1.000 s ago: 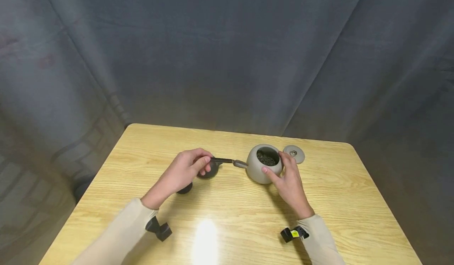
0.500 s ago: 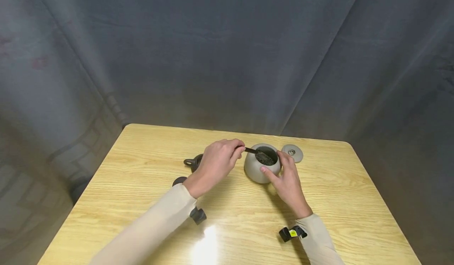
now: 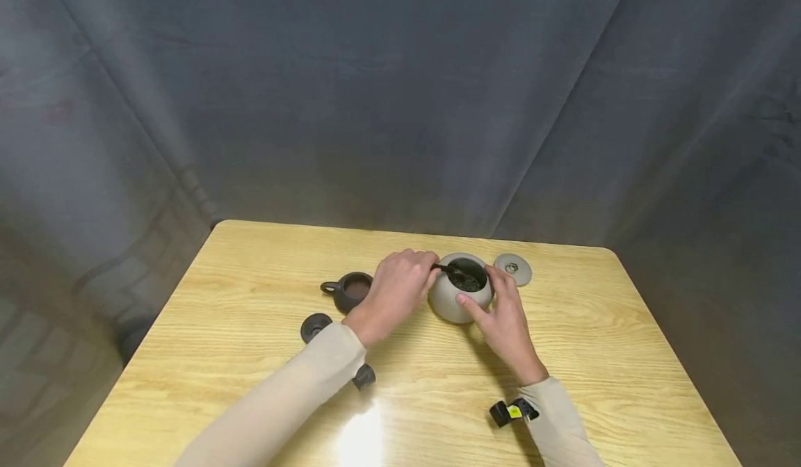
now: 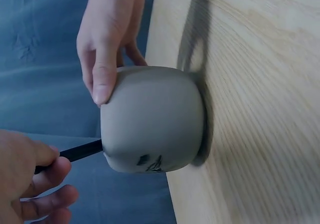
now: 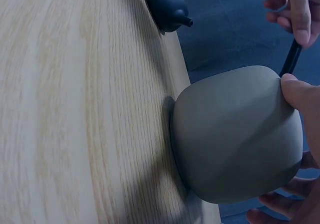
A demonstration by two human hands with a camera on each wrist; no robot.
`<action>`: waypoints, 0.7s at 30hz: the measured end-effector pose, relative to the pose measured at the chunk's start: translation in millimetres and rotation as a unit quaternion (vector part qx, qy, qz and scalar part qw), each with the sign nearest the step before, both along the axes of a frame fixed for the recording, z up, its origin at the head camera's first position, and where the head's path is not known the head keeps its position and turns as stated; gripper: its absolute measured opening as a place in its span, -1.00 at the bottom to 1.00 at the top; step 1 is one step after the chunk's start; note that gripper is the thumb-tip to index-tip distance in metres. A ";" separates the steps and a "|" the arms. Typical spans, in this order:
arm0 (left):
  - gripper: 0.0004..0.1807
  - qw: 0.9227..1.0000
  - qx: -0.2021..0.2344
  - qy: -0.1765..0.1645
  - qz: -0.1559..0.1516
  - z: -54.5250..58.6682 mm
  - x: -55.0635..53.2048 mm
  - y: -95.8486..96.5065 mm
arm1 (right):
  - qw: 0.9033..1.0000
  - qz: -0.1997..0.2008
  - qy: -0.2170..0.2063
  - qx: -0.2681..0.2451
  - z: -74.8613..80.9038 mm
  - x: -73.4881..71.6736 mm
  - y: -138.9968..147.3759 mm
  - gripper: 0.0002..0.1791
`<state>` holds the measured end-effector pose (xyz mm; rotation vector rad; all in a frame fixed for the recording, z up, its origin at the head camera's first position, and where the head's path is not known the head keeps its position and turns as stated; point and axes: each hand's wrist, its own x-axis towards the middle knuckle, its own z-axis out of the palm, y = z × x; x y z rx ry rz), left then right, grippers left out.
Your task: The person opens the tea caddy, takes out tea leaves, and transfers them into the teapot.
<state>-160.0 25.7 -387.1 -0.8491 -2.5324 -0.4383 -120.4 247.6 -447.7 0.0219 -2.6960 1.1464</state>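
Grey jar [image 3: 446, 305] upright on table [image 3: 594, 342], dark contents [image 3: 466, 283] inside, black-handled tool [image 4: 82, 150] dipping in over its left rim, pinched by left hand [image 3: 400, 286], while right hand [image 3: 505, 324] grips jar's right side, thumb near rim; dark teapot [image 3: 348, 303] plus dark lid [image 3: 314, 325] left of jar, grey lid [image 3: 513, 269] just beyond its right. Risk: tool levering on rim could flick contents out, or tip jar if right hand's grip slackens. Only head view shows jar's inside; left wrist adds wall marking [image 4: 151, 163], right wrist teapot spout [image 5: 185, 21], hidden behind left hand from above.
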 end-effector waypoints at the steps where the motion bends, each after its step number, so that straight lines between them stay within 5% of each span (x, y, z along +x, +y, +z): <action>1: -0.82 1.000 -0.011 0.001 -0.001 0.3 -0.2 1.6 | 1.000 0.000 -0.001 0.000 -0.2 0.3 -0.1 -0.01; 12: -0.84 0.989 -0.134 0.000 -0.056 7.0 -5.8 17.4 | 1.000 0.002 -0.001 0.002 1.5 1.4 -0.9 0.00; 21: -0.77 0.988 -0.116 -0.081 -0.065 12.7 -13.9 23.7 | 1.000 -0.001 0.004 0.003 1.6 2.3 -1.0 0.01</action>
